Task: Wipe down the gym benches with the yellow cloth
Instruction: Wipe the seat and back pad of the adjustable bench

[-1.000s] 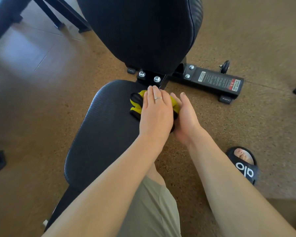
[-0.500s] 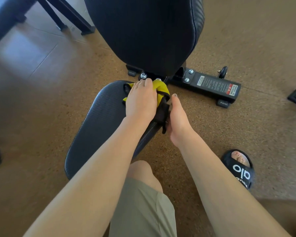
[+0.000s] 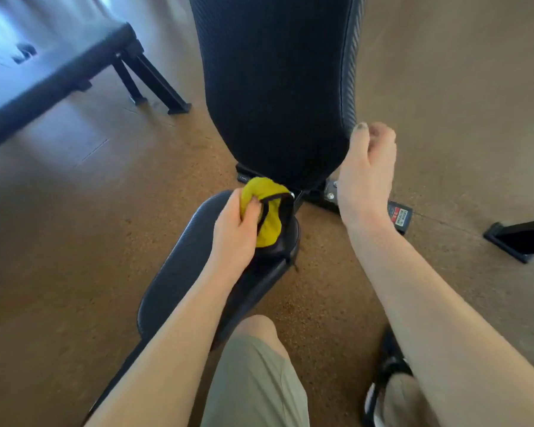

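Note:
A black adjustable gym bench stands in front of me, its backrest (image 3: 278, 87) raised and its seat pad (image 3: 179, 272) below. My left hand (image 3: 235, 232) grips the bunched yellow cloth (image 3: 267, 211), which has a black edge, at the far end of the seat pad just under the backrest. My right hand (image 3: 367, 171) is lifted beside the backrest's lower right edge, fingers loosely bent and blurred, holding nothing.
A second black bench (image 3: 59, 78) stands at the upper left on angled legs. The bench's base with a warning label (image 3: 399, 215) lies on the brown floor. A black foot of other equipment (image 3: 518, 238) sits at right. My knee and sandalled foot (image 3: 389, 383) are below.
My left hand has gathered the cloth into a bunch and turned to grip it. My right hand left the cloth and rose to the backrest's right edge. The view tilted upward.

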Motion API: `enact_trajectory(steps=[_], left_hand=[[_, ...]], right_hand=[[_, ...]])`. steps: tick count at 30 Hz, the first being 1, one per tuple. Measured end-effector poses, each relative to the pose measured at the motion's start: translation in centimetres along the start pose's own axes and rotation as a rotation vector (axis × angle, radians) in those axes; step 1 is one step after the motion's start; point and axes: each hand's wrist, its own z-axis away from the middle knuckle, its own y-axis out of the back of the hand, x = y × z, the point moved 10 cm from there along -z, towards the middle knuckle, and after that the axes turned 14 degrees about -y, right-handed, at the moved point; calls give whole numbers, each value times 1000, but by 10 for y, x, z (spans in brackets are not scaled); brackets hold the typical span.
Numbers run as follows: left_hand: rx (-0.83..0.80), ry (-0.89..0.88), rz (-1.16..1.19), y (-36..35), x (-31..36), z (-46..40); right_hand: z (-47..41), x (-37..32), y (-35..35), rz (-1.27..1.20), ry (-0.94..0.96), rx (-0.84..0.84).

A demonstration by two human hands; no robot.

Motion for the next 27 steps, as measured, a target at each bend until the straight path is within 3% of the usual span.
enact_trajectory(steps=[2, 4, 8, 10, 16, 21, 24, 27], left_hand=[[171, 0, 305, 4, 31, -28], [314, -68, 422, 14, 68, -57], [442, -327, 25, 27, 148, -94], [501, -359, -148, 18, 170, -109], [656, -459, -41, -21, 187, -124], [519, -596, -169, -33, 181, -125], [573, -531, -243, -11, 161, -137], [782, -285, -56, 6, 133, -136]], right_hand=[[-10, -35, 0, 0, 65, -73], [-22, -59, -16, -1, 76, -191], [-26, -75, -45, 2, 94, -325], [-29, -70, -48, -11, 108, -340], [-33, -70, -52, -88, 62, -398], [-36, -70, -60, -115, 21, -480], [-44, -73, -58, -224, -28, -554], [-42, -72, -61, -204, -60, -584]])
